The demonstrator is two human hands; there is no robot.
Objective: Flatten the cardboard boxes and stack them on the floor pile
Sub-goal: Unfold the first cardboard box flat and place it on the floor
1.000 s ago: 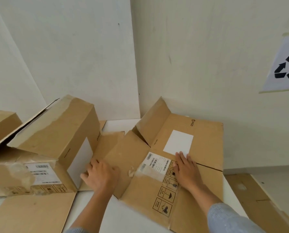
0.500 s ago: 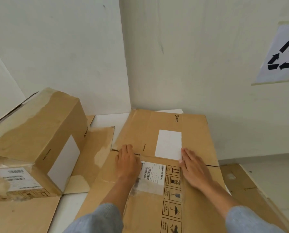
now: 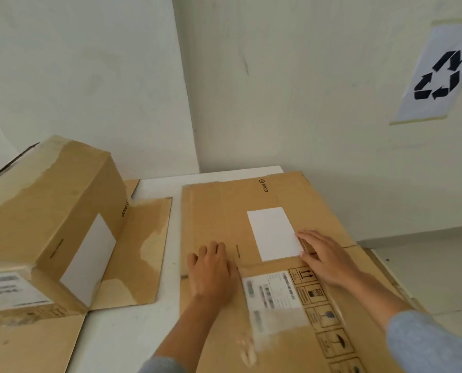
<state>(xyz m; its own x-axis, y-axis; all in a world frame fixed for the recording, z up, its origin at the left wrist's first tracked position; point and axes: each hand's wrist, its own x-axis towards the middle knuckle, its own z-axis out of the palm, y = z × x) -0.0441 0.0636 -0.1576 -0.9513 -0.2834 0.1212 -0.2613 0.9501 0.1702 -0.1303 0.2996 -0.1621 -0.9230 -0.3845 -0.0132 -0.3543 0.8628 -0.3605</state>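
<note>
A flattened brown cardboard box (image 3: 224,208) with a white blank label and a shipping label lies flat on the white table in front of me. My left hand (image 3: 211,273) presses palm-down on its left part, fingers slightly curled. Palm-down as well, my right hand (image 3: 326,259) rests on the box just right of the white label, fingers spread. Neither hand grips anything. At the left an unflattened cardboard box (image 3: 49,211) stands tilted with its flaps spread open on the table.
The white table (image 3: 133,332) stands in a corner of white walls. A recycling sign (image 3: 436,76) is taped to the right wall. Flat cardboard (image 3: 385,267) lies on the floor at the right, beside the table. More cardboard (image 3: 22,343) lies at the lower left.
The box's raised flap has gone down and the box now lies flat. My left hand moved from the table's left part onto the box; my right hand slid slightly up and right.
</note>
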